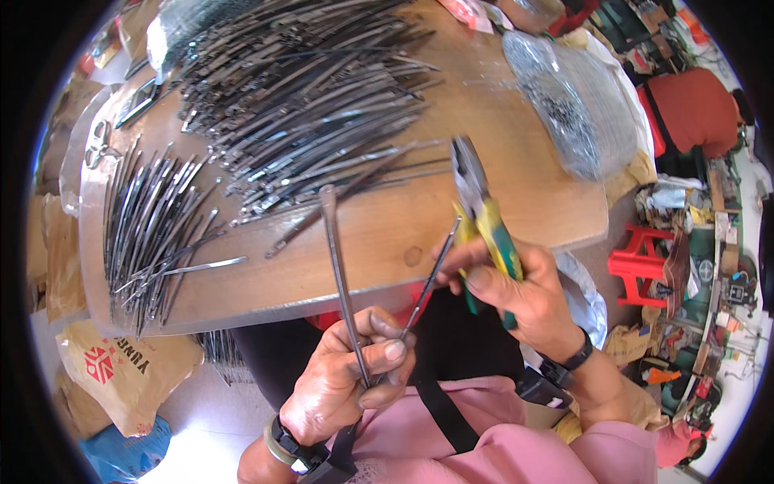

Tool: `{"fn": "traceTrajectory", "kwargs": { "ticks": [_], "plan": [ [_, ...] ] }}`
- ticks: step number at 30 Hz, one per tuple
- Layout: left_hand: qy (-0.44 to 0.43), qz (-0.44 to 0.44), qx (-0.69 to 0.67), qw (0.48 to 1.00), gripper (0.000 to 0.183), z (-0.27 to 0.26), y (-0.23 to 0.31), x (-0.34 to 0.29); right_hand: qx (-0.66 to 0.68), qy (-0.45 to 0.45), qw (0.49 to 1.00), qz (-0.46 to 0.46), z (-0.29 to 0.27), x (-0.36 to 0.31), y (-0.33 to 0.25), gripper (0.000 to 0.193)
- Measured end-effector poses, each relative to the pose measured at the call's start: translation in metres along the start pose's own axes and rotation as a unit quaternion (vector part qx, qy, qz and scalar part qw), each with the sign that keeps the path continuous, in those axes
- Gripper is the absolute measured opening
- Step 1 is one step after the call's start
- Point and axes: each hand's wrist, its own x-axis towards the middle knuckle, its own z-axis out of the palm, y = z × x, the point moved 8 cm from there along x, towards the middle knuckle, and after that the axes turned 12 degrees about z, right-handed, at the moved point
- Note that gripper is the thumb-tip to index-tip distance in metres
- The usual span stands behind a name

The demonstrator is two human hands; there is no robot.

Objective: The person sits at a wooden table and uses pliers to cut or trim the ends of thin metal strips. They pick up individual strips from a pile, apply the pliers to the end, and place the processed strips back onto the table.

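Clenched around the lower end of a long metal strip, our left hand also pinches the foot of a thin dark rod, while our right hand grasps the pliers by their yellow and green handles. From the left, scissors lie near the rim of the table, and a smaller pile of strips fans out below them, mostly lengthwise away from us. Next comes a larger pile of strips, slanting up toward the right. We hold the metal strip with its long axis leaning slightly left, pointing away from us; it crosses the table's front edge, and its tip stands out against the wood. Beside it the rod tilts the other way, up to the right, its tip just beside the pliers; whether they touch, we cannot tell. The pliers' nose points away from us and a little left, over the wood. Around it we have open room between the larger pile and a clear plastic bag at the right edge. Beyond that edge stands a red stool.
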Motion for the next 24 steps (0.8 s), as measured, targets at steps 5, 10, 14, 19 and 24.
{"fn": "traceTrajectory", "kwargs": {
  "ticks": [5,10,14,19,24],
  "plan": [
    [-0.004,-0.041,-0.018,0.999,0.023,0.006,-0.022,-0.001,0.143,-0.001,0.989,-0.027,0.004,0.004,0.003,0.017],
    [0.03,-0.027,-0.048,0.998,0.06,-0.008,-0.022,-0.004,0.186,0.048,0.981,0.011,-0.01,0.004,0.02,0.013],
    [0.091,0.005,0.124,0.988,0.038,-0.026,-0.01,-0.011,0.168,0.065,0.984,0.008,-0.012,0.001,0.025,0.013],
    [0.143,0.033,0.153,0.977,0.031,-0.036,-0.002,-0.027,0.159,0.076,0.984,0.01,-0.012,0.002,0.026,0.015],
    [0.058,0.004,0.11,0.992,0.049,-0.023,-0.001,-0.033,0.151,0.102,0.983,-0.008,-0.009,0.002,0.025,0.018]
  ]
}}
